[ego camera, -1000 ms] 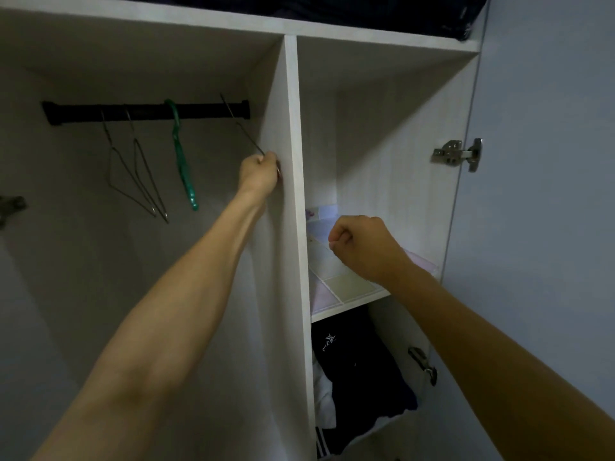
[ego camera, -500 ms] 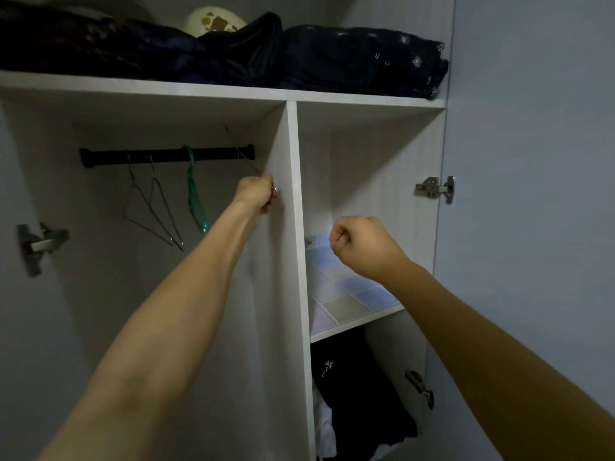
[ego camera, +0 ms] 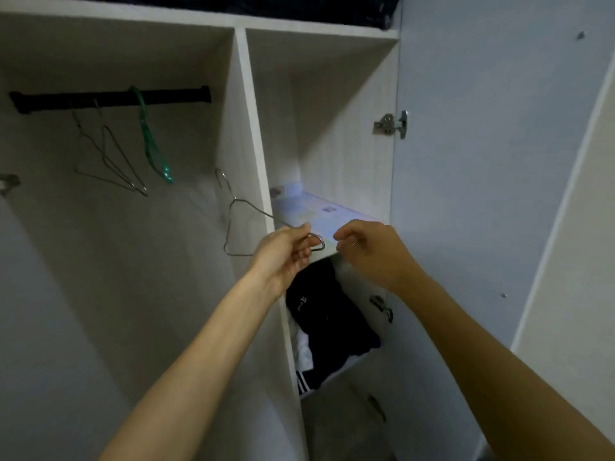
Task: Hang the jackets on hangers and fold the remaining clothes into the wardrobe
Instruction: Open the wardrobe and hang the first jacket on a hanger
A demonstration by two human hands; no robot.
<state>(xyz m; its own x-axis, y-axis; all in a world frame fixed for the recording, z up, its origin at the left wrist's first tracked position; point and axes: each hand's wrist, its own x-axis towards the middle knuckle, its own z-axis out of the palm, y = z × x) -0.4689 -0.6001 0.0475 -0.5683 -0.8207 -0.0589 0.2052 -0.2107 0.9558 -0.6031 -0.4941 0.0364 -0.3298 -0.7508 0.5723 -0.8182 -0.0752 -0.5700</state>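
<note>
On the black rod (ego camera: 109, 99) hang two wire hangers (ego camera: 113, 161) and a green hanger (ego camera: 151, 144). Your left hand (ego camera: 286, 252) pinches one end of a loose wire hanger (ego camera: 248, 211), off the rod, in front of the middle wall (ego camera: 253, 128). Your right hand (ego camera: 366, 251) is just beside it, fingers curled, holding nothing. Dark clothes (ego camera: 329, 321) lie on the lower shelf.
</note>
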